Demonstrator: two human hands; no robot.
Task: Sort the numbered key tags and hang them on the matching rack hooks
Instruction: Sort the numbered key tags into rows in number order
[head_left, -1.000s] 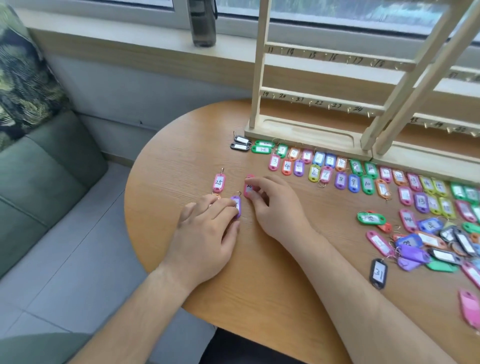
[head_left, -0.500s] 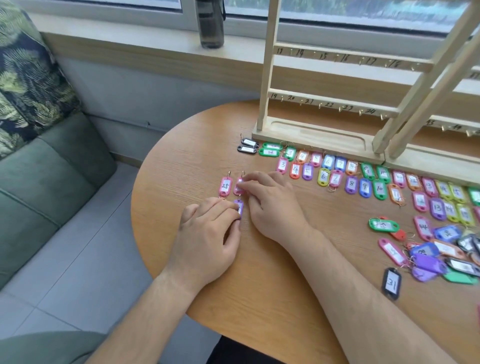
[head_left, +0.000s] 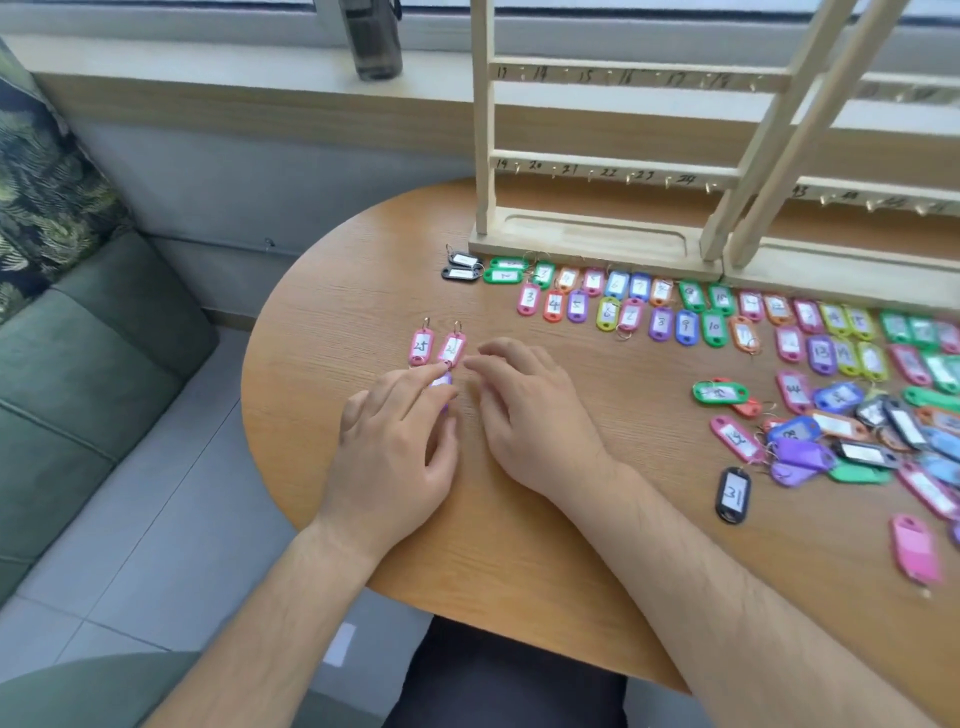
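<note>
In the head view, a wooden tabletop (head_left: 519, 545) with a rounded left edge stands against the wall, under a window sill (head_left: 234, 73) where a dark bottle (head_left: 373, 41) stands. Left of the table are a green sofa (head_left: 78, 364) with a leaf-patterned cushion (head_left: 47, 182) and pale floor tiles (head_left: 156, 545). At the far edge of the tabletop stands the wooden rack (head_left: 597, 234) with numbered hooks. Rows of sorted key tags (head_left: 660, 306) lie along its base, and a loose pile of tags (head_left: 852, 431) lies toward the right edge. Near the left edge two pink tags lie side by side: tag 25 (head_left: 421, 345) and a second pink tag (head_left: 451, 349), probably 26. The left hand (head_left: 395, 441) lies flat with straight fingers; its forefinger touches the near end of the second pink tag, and a purple tag (head_left: 442, 382) is partly under the fingers. The right hand (head_left: 524, 415) rests just beside it on the wood, fingers relaxed, holding nothing.
</note>
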